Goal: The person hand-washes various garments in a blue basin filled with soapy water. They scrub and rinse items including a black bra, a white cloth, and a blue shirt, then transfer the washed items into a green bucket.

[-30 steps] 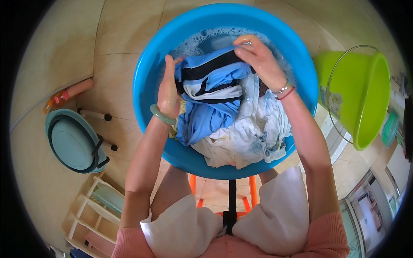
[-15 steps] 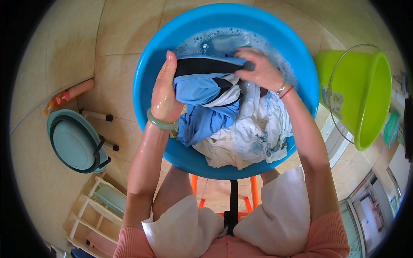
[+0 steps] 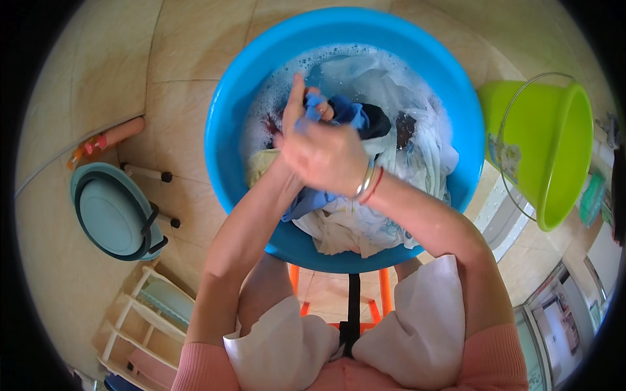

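Observation:
Inside a big blue basin [image 3: 225, 169] of sudsy water, both my hands are on a wet blue garment [image 3: 306, 203] with black parts. My left hand [image 3: 295, 107] has its fingers curled round a bunch of the blue cloth, its thumb pointing up. Crossing over the left wrist is my right hand [image 3: 329, 153], smeared by motion and closed in a fist shape against the bunched cloth. Its fingertips are mostly hidden. White laundry [image 3: 365, 225] with bluish patches lies beneath, and pale cloth [image 3: 352, 68] floats in the water at the far side.
Right of the basin, a lime-green bucket [image 3: 531, 143] with a wire handle lies tilted. At the left are a folded grey-green tub [image 3: 114, 218], an orange-pink bottle [image 3: 120, 133] and a cream rack [image 3: 147, 313]. Orange stool legs [image 3: 385, 290] show under the basin.
My right hand has moved left and nearer, across my left wrist. The blue garment, earlier stretched out between both hands, is now bunched and lower, partly hidden. More white cloth shows at the far side.

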A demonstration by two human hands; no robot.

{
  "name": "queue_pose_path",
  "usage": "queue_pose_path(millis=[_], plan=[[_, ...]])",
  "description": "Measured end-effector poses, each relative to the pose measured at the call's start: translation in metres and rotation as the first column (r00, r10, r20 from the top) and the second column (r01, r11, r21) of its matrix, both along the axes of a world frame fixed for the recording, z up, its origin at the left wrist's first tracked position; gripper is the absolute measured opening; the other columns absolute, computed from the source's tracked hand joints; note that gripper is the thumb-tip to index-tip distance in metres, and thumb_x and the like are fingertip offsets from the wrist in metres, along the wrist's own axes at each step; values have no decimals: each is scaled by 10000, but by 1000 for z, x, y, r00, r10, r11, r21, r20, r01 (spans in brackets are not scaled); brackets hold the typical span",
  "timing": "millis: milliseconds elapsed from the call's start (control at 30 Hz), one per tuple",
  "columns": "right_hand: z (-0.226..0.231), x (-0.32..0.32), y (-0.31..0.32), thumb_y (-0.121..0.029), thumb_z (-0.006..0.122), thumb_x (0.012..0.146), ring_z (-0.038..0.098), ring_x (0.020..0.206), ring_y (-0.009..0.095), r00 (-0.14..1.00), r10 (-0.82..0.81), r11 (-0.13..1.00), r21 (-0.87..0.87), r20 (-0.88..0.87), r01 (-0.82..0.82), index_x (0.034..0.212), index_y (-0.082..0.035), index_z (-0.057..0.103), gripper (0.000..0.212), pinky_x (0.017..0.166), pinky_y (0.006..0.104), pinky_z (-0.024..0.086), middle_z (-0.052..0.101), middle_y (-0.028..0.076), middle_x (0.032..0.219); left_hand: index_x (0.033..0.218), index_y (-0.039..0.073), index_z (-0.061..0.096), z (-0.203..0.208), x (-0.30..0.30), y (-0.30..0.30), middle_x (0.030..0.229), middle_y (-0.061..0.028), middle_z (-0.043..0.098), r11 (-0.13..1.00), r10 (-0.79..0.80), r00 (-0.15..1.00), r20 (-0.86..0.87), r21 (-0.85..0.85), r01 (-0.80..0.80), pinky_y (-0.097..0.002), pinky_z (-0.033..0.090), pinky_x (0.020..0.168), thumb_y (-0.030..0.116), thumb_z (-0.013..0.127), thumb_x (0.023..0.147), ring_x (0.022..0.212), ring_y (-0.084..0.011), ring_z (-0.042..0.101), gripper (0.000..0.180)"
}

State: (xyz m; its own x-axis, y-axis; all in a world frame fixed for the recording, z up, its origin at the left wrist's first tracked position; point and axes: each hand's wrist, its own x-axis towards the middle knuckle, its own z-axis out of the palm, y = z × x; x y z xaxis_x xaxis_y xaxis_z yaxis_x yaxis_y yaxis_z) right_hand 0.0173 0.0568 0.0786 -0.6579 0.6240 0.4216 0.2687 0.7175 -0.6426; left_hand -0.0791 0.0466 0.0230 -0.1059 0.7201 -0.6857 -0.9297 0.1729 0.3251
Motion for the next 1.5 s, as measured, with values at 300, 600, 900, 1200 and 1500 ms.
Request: queue_pose_path(millis=[300,600,900,1200,1500], plan=[[-41,6,23,-247,579,895,598,599,359,898,-148,974,-94,415,204,867,-38,601,212,509,438,484,573,180,680,830,121,580,1,36,-12,811,13,579,993,25,988,-153,-111,-43,-286,439,709,266,534,940,771,-145,541,189],[-69,10,70,-191,537,900,645,602,336,868,-226,887,-275,442,371,852,-39,612,176,536,408,516,620,163,642,1069,103,587,19,42,-4,983,-30,624,912,-118,986,-117,-406,61,-329,500,845,256,456,975,939,-188,612,221],[-32,-8,12,-211,588,858,646,609,335,962,-46,985,-150,271,90,782,-42,590,185,536,420,519,630,162,696,874,97,560,4,16,-17,819,-15,591,939,-93,990,-104,-341,52,-324,505,765,218,497,956,769,-179,603,159],[-50,75,81,-359,648,898,575,1054,162,985,-154,444,-896,-77,0,1227,-86,577,433,896,301,475,566,89,1255,1142,76,552,36,-10,3,1068,-42,616,992,-129,970,206,35,124,-354,462,936,362,564,971,1038,-191,585,333],[-34,6,40,-184,672,832,621,581,309,981,-65,995,-68,182,78,820,-53,584,158,489,385,489,603,145,734,1116,55,587,21,36,-12,853,-6,552,981,144,977,-155,-108,-162,-305,470,737,284,461,985,801,-141,550,293]])
